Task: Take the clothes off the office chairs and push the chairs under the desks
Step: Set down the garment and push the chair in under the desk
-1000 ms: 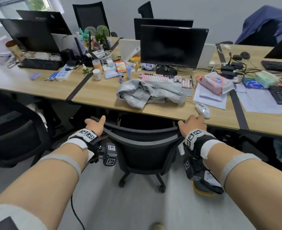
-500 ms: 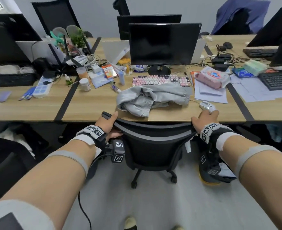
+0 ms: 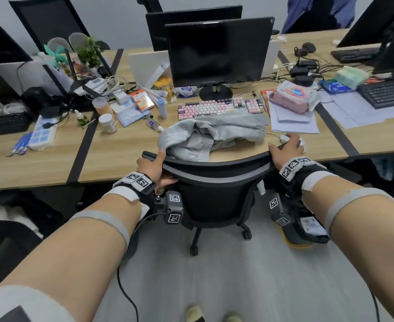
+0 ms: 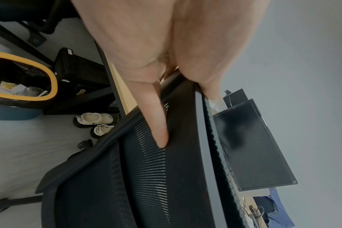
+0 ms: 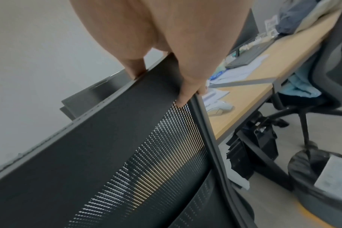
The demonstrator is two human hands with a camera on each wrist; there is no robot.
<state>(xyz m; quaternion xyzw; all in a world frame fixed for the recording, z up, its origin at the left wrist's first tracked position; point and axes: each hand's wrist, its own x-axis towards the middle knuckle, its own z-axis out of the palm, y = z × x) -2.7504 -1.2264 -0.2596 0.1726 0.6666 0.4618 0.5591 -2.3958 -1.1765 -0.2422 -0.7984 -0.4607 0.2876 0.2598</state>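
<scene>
Black mesh office chair [image 3: 214,182] stands at the wooden desk [image 3: 131,156], its backrest top at the desk edge. Left hand [image 3: 153,166] and right hand [image 3: 285,151] each grasp a top corner of the backrest. Behind the backrest, a grey jacket [image 3: 212,133] lies crumpled on the desk, before the pink keyboard [image 3: 219,106].

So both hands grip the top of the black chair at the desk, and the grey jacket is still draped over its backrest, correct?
Not quite. The left hand and right hand do grip the top of the chair, but the grey jacket is not on the backrest: the head view shows it lying crumpled on the desk, in front of the pink keyboard.
</scene>
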